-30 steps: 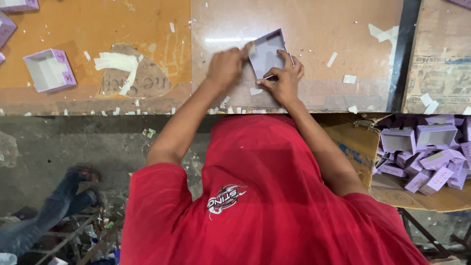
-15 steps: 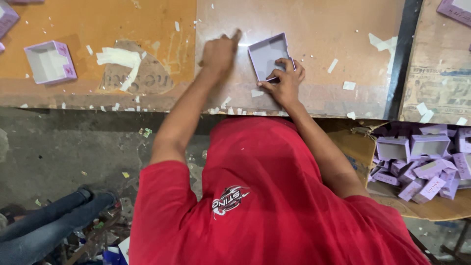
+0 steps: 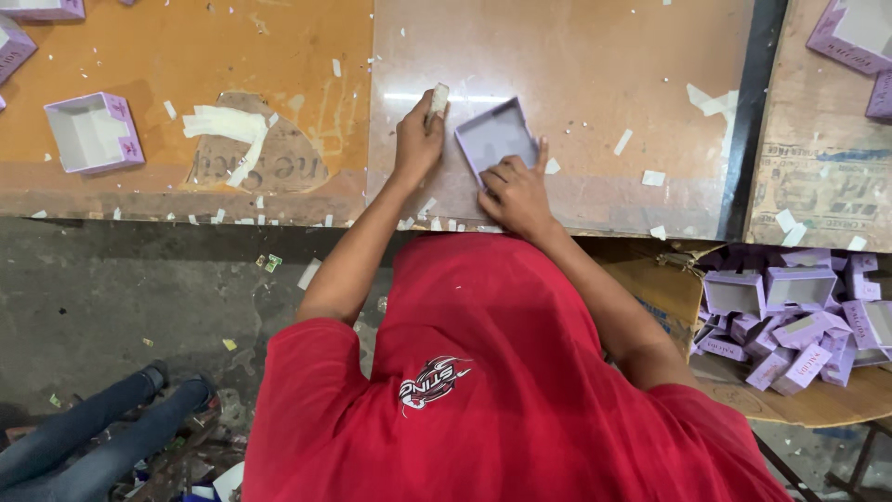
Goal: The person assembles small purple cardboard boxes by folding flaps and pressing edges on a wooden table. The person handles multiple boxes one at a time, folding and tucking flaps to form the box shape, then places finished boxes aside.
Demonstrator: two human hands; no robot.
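A worn worktable (image 3: 576,56) fills the upper view: its left part is orange-brown board, its middle a paler pinkish sheet, both littered with white paper scraps (image 3: 223,125). An open lilac cardboard box with a white inside (image 3: 93,132) sits on the orange part, well apart from the hands. Below the table edge lies a grey concrete floor (image 3: 121,288). At the right, a brown carton (image 3: 808,400) holds a heap of small lilac boxes (image 3: 790,321).

The left hand (image 3: 418,139) rests on the pale sheet with arm outstretched, its fingers closed around a small whitish block (image 3: 437,98) that sticks out above the knuckles. The right hand (image 3: 516,191) lies flat, fingers spread and gripping nothing, pressing on the near edge of a shallow lilac square box tray (image 3: 492,138). This tray sits on the pale sheet just beside the left hand.
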